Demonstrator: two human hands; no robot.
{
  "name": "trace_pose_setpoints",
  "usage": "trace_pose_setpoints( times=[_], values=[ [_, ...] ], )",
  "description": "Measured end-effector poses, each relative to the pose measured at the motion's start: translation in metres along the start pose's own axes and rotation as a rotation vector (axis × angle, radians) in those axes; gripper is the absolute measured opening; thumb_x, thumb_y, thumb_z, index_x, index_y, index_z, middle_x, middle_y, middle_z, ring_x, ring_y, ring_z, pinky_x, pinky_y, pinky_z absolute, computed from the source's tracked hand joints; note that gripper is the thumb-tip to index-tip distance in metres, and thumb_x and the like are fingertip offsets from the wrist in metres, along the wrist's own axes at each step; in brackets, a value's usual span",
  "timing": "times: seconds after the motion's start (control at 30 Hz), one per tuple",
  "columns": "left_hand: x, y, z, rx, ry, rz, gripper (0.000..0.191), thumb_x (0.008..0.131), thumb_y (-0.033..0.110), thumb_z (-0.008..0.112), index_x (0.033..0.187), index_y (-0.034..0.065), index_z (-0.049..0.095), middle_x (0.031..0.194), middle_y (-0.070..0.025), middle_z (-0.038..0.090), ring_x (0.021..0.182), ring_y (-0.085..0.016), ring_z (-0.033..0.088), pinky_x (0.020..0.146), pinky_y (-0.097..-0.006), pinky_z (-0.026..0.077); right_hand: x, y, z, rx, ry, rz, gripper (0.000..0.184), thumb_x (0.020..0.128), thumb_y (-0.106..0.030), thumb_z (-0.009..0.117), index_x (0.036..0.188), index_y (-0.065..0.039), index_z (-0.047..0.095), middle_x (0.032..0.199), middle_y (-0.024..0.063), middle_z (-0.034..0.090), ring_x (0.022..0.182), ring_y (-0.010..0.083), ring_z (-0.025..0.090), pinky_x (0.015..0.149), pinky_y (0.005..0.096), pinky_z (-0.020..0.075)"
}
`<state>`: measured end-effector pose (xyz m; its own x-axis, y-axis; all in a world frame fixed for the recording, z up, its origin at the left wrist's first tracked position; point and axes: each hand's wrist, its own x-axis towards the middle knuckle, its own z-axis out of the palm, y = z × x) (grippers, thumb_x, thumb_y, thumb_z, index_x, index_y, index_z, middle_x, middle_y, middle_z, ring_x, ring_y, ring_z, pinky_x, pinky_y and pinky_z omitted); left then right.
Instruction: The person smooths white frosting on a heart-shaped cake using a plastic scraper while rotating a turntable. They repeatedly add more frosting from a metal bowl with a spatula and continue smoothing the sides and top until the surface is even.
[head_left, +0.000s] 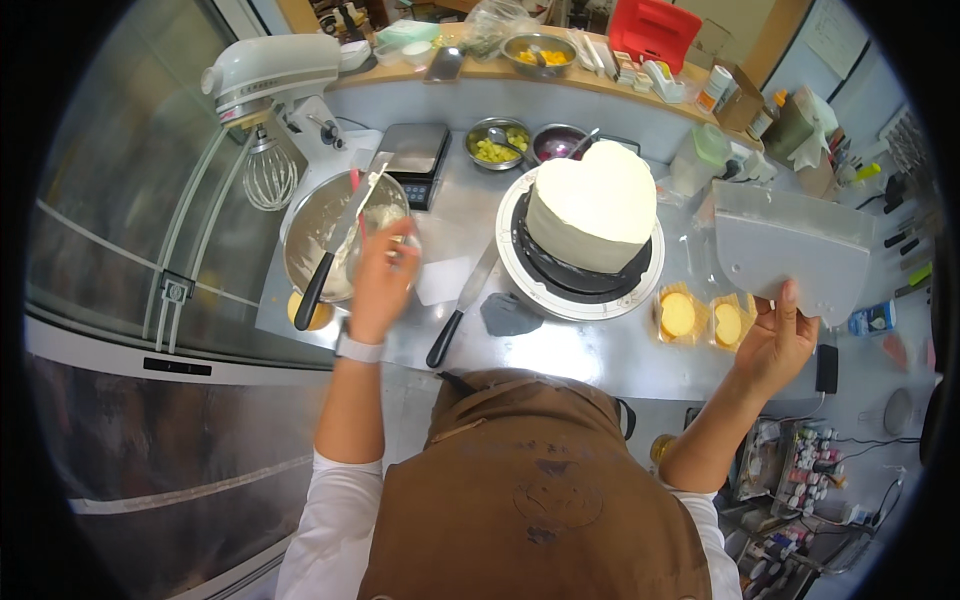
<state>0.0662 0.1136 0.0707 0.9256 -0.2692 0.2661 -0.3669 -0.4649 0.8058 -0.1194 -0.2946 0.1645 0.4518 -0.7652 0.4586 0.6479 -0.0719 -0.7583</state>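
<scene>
In the head view my left hand is over the near right side of a steel mixing bowl with white cream inside. Its fingers are bent and a little blurred, so any hold is unclear. A cream-smeared spatula with a black handle rests across this bowl, beside a red utensil. My right hand pinches a translucent plastic scraper by its near edge, raised at the right. Between my hands, a heart-shaped cake coated in white cream sits on a black board upon a white turntable.
A second spatula and a grey scraper lie left of the turntable. Packed yellow cake pieces lie to its right. Behind stand a scale, a fruit bowl and a purple-stained bowl. A stand mixer stands back left.
</scene>
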Motion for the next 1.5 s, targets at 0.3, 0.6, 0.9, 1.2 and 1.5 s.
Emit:
trace_pose_setpoints(
  times=[0.3,0.6,0.9,1.2,1.5],
  values=[
    [0.0,0.019,0.138,-1.184,-0.473,-0.715,0.055,0.091,0.004,0.054,0.143,-0.0025,0.036,0.144,-0.0182,0.046,0.127,-0.027,0.051,0.108,-0.0363,0.044,-0.022,-0.001,-0.046,-0.154,0.115,0.083,0.023,0.088,-0.005,0.071,0.109,0.001,0.063,0.106,0.01,0.067,0.095,0.0193,0.065,0.084,0.035,0.0545],
    [-0.045,0.026,0.146,-1.34,-0.904,-0.864,0.064,0.09,0.004,0.054,0.148,-0.0001,0.029,0.153,-0.0238,0.032,0.142,-0.036,0.035,0.117,-0.0423,0.033,-0.031,0.012,-0.057,-0.27,0.104,0.132,0.022,0.088,-0.004,0.071,0.109,0.001,0.064,0.105,0.0097,0.068,0.093,0.0158,0.065,0.079,0.0279,0.0525],
    [-0.032,0.011,0.138,-1.565,-0.566,-0.78,0.05,0.093,0.007,0.046,0.141,-0.0025,0.037,0.144,-0.0294,0.042,0.133,-0.037,0.046,0.117,-0.0447,0.034,-0.05,0.027,-0.046,-0.376,0.087,0.14,0.015,0.082,0.001,0.077,0.095,0.003,0.07,0.096,0.0061,0.07,0.087,0.0107,0.061,0.082,0.0239,0.0465],
    [-0.041,0.033,0.146,-1.504,-0.665,-0.827,0.054,0.091,0.004,0.047,0.143,-0.0002,0.034,0.149,-0.0273,0.037,0.14,-0.037,0.038,0.118,-0.0441,0.033,-0.082,0.058,-0.023,-0.526,-0.079,0.221,0.013,0.083,-0.001,0.076,0.094,0.006,0.072,0.09,0.0065,0.07,0.077,0.011,0.063,0.067,0.0231,0.0488],
    [-0.039,0.036,0.148,-1.529,-0.692,-0.867,0.054,0.091,0.003,0.045,0.144,0.0018,0.034,0.15,-0.0263,0.036,0.142,-0.036,0.034,0.118,-0.0444,0.032,-0.081,0.09,-0.003,-0.611,-0.17,0.107,0.014,0.081,-0.001,0.073,0.094,0.006,0.072,0.094,0.0124,0.072,0.08,0.0155,0.068,0.07,0.0243,0.0519]
  ],
)
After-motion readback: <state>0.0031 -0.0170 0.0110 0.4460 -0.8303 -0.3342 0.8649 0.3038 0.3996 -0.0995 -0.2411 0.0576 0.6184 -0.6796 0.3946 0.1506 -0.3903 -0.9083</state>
